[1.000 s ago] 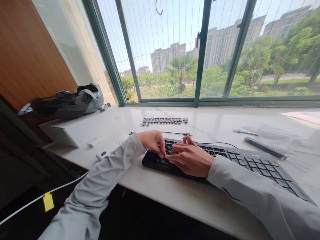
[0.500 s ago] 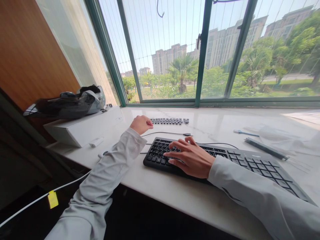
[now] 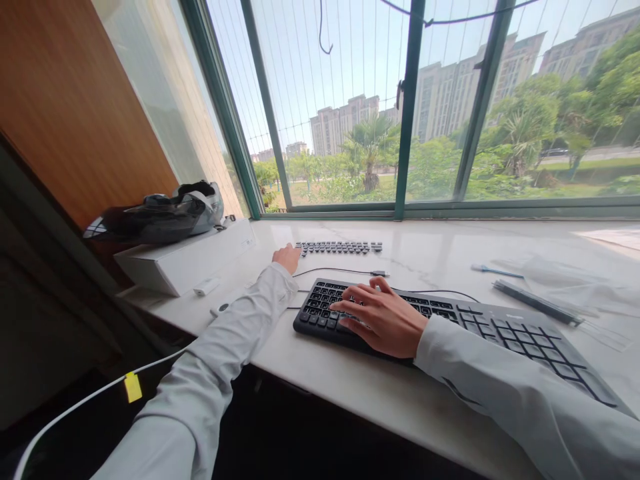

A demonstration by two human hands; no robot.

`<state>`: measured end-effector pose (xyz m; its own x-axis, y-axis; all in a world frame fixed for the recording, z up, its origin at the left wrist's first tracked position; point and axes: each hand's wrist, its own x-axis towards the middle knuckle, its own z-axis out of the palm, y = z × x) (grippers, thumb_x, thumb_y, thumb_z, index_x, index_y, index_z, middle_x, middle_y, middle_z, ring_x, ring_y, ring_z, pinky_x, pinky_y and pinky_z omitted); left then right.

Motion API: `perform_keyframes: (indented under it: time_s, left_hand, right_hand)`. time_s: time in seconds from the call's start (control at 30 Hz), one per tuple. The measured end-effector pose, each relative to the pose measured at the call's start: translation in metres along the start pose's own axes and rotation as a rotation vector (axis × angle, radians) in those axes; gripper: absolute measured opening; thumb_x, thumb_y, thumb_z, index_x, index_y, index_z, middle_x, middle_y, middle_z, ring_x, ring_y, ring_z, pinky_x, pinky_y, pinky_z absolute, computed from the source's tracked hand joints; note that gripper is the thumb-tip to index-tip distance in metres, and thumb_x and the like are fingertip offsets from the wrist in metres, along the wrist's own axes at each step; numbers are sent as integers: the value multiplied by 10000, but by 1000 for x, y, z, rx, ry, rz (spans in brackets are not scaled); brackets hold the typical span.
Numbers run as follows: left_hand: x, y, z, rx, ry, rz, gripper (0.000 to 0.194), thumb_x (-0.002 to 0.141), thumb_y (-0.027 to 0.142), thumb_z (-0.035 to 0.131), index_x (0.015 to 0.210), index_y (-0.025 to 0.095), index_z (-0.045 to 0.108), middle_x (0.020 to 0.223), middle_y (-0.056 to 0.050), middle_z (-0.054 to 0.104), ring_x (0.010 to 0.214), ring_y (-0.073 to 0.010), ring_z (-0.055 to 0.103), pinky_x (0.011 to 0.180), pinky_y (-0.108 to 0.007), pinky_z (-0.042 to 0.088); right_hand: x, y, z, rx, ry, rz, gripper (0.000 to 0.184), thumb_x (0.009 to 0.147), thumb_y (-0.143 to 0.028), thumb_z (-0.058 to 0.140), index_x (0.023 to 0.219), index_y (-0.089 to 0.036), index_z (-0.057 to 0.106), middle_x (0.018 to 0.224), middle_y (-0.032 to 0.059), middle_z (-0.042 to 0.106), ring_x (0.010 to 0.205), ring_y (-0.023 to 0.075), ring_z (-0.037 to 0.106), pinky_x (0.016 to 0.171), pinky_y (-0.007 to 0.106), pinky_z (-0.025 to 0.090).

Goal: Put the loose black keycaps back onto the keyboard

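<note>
A black keyboard [image 3: 320, 323] lies at a slant along the front of the white counter. Keys fill its left end in part, while bare switch sockets show along the back and in the middle, and the right end has empty frames. My right hand [image 3: 383, 319] rests over the left half with its fingers spread. Further back, loose dark keycaps [image 3: 345, 247] lie in rows on the counter. At the left end of these rows is my left hand [image 3: 287, 258], fingers drawn together and fingertips at the nearest keycaps. Whether a keycap is between them is hidden.
A cable with a USB plug [image 3: 379, 273] lies behind the keyboard. To the right are a small blue-handled brush [image 3: 500, 271], a dark bundle of strips [image 3: 537, 303] and clear plastic bags [image 3: 555, 277]. A white box [image 3: 185, 263] with a black bag [image 3: 165, 217] stands left.
My left hand has reached away from me to the left end of the keycap rows. My right hand stays on the keyboard. The camera view has shifted slightly.
</note>
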<state>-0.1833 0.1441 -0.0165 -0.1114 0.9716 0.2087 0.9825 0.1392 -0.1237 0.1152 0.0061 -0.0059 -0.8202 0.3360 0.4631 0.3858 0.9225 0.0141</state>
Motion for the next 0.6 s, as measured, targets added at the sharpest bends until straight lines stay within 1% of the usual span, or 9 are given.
perform_keyframes:
  time_s: [0.07, 0.13, 0.23, 0.33, 0.47, 0.6]
  left_hand:
    - [2, 4, 5, 13, -8, 22, 442, 891, 236, 438, 1316, 301, 539, 1188, -151, 539, 1014, -271, 609, 892, -397, 443]
    - [4, 7, 7, 15, -5, 47, 424, 896, 241, 434, 1299, 296, 554, 1189, -148, 531, 1007, -265, 611, 892, -389, 441]
    - [7, 8, 4, 5, 31, 88, 350, 888, 257, 469, 1203, 278, 619, 1209, -124, 532, 1015, -265, 605, 884, -369, 443]
    - [9, 6, 1, -11, 65, 112, 319, 860, 253, 530, 1160, 281, 636, 1228, -89, 546, 1019, -256, 604, 874, -348, 449]
    - [10, 3, 1, -32, 70, 109, 283, 847, 252, 567, 1109, 277, 670, 1214, -69, 584, 1017, -240, 610, 883, -322, 450]
    - [10, 1, 2, -55, 80, 71, 309, 819, 294, 609, 1115, 241, 679, 1202, -103, 601, 1034, -269, 606, 886, -342, 453]
  right_hand:
    - [0, 0, 0, -7, 4, -4, 297, 986, -349, 397, 1177, -237, 596, 1058, 71, 622, 945, 179, 566, 923, 397, 243]
    - [-1, 0, 0, -12, 4, -18, 292, 983, -350, 403, 1162, -233, 602, 1049, 72, 621, 934, 178, 566, 919, 395, 244]
    - [-1, -1, -1, -10, 0, -26, 289, 981, -347, 404, 1151, -232, 608, 1035, 71, 620, 936, 177, 561, 913, 389, 245]
    - [-1, 0, -1, -10, -7, -17, 290, 984, -344, 394, 1138, -234, 613, 1025, 67, 619, 931, 176, 558, 914, 390, 241]
    - [-1, 1, -1, -10, -15, -16, 294, 986, -343, 385, 1127, -234, 619, 1029, 64, 618, 935, 177, 556, 907, 388, 239]
    - [-2, 2, 1, -12, -22, -17, 285, 982, -338, 396, 1108, -231, 629, 1020, 62, 621, 929, 174, 558, 904, 381, 235]
